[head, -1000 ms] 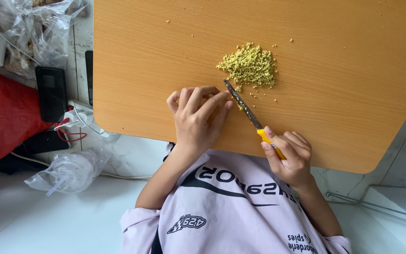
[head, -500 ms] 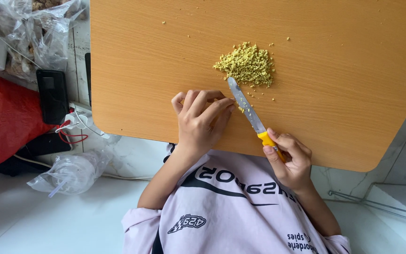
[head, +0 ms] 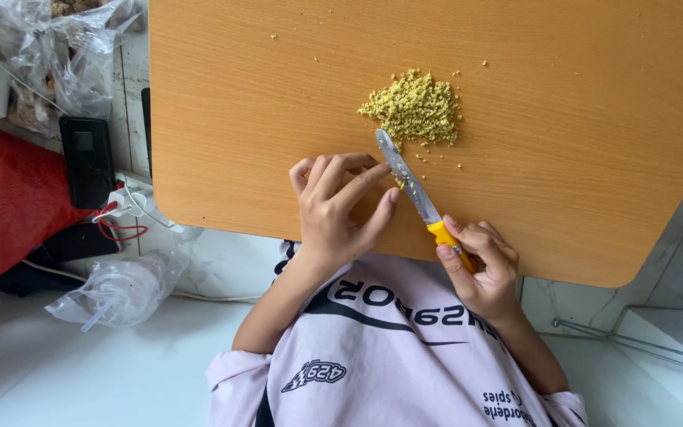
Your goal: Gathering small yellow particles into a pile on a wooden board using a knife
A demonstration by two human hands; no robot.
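The right hand (head: 480,265) grips the knife (head: 409,182); left fingers (head: 357,186) wipe its blade beside the chopped pile (head: 414,109) on the worktop (head: 278,119). Best wipe away from the edge.

You get bright, even daylight over the wooden table (head: 278,119); shadows under the hands are soft and faint. Focus is sharp throughout, with no glare or blur.

Single head view, straight down, close over wooden table (head: 239,119).
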